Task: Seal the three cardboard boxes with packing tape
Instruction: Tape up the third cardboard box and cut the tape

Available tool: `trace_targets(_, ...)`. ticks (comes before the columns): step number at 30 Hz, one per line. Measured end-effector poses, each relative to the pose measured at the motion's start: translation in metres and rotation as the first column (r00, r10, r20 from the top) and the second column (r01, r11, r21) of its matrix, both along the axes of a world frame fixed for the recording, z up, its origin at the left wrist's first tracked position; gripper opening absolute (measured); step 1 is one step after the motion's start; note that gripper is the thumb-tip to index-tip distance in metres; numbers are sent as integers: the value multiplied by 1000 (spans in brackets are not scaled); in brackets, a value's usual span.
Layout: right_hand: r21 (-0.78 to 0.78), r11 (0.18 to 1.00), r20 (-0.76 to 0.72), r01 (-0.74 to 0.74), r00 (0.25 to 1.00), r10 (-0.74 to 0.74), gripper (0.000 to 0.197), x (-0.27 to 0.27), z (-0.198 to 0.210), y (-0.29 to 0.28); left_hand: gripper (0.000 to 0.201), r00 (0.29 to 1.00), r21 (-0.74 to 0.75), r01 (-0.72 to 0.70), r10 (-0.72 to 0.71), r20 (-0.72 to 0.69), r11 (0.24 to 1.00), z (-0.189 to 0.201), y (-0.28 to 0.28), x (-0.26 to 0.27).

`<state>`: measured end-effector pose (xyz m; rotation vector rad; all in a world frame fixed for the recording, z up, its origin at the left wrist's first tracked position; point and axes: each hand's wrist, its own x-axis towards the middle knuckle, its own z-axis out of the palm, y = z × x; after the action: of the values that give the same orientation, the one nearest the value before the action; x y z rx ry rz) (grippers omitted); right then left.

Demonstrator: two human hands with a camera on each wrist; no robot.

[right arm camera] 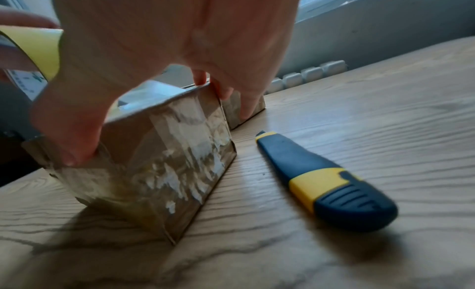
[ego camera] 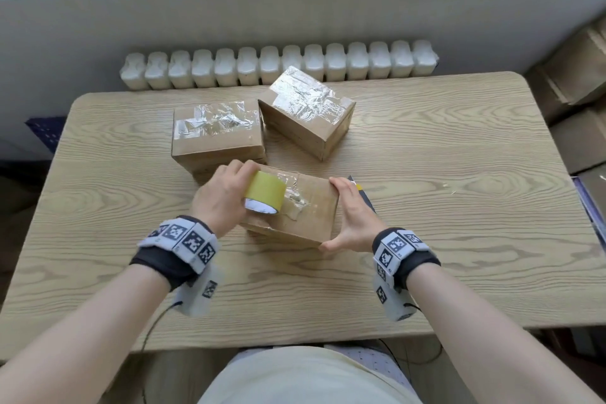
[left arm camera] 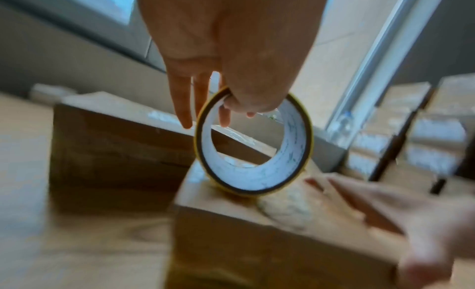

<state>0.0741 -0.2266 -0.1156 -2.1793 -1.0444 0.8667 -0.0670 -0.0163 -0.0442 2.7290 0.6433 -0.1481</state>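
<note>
Three brown cardboard boxes sit on the wooden table. The near box carries wrinkled clear tape on its top and right end. My left hand grips a yellow roll of packing tape, which stands on edge on that box's top, left part. My right hand clasps the box's right end, thumb at the near corner and fingers over the far edge. The back left box and back right box show shiny tape across their tops.
A blue and yellow utility knife lies on the table just right of the near box, beside my right hand. A white radiator runs behind the table's far edge. More cardboard boxes are stacked off the table's right side.
</note>
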Motion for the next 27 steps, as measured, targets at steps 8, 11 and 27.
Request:
trace_targets(8,-5,999,42,-48,998,48,131,13,-1,-6,70,975,260,221,-215,-54,940,7,16,-6)
trace_targets(11,-13,999,49,-40,998,41,131,20,1,-9,75,973,328,233,-217,-84,916,1,33,-15)
trace_targets(27,-165,978,415,-126,891,184,101,-41,17,24,59,986,87,140,-130,-108,986,0,46,0)
